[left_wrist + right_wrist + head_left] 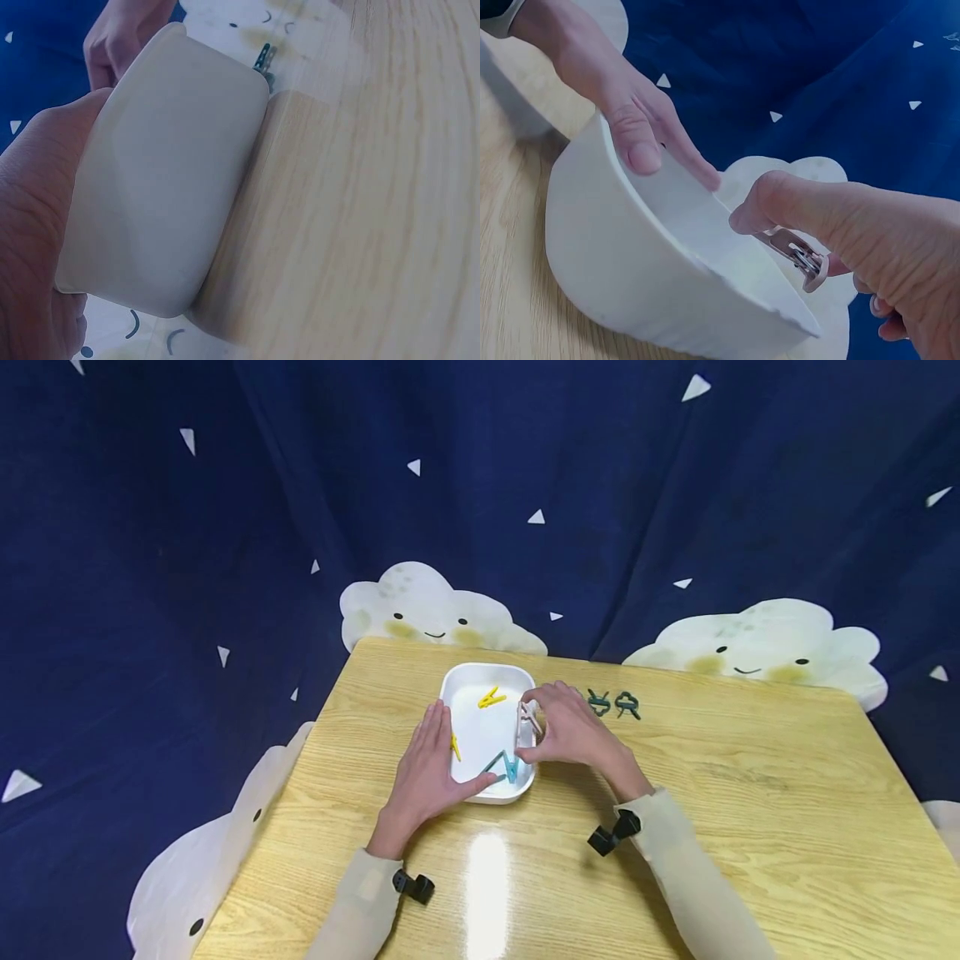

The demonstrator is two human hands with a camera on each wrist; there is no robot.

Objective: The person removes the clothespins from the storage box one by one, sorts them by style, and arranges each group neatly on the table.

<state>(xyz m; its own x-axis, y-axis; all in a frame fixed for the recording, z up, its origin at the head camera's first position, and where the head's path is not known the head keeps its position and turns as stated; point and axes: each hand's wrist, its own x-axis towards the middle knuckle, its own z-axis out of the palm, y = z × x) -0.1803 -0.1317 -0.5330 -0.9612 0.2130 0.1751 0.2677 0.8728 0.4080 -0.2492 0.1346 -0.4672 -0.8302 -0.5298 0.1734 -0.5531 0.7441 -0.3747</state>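
A white tray (487,797) stands on the table between the two hands. My left hand (429,772) rests on its left rim, the fingers straight and the thumb reaching over the near left corner. Between thumb and fingertips my right hand (573,727) pinches a pale pink clothespin (799,255) with a metal spring, over the tray's right rim. Inside the tray lie a yellow clothespin (491,698), another yellow clothespin (455,747) partly behind the left fingers, and a blue-green clothespin (512,768) near the front.
Dark green cloud-shaped clips, one (597,702) beside another (627,704), lie right of the tray beyond the right hand. A wooden table (750,810) carries everything. Behind it hangs a dark blue curtain (480,510) with white triangles and smiling clouds.
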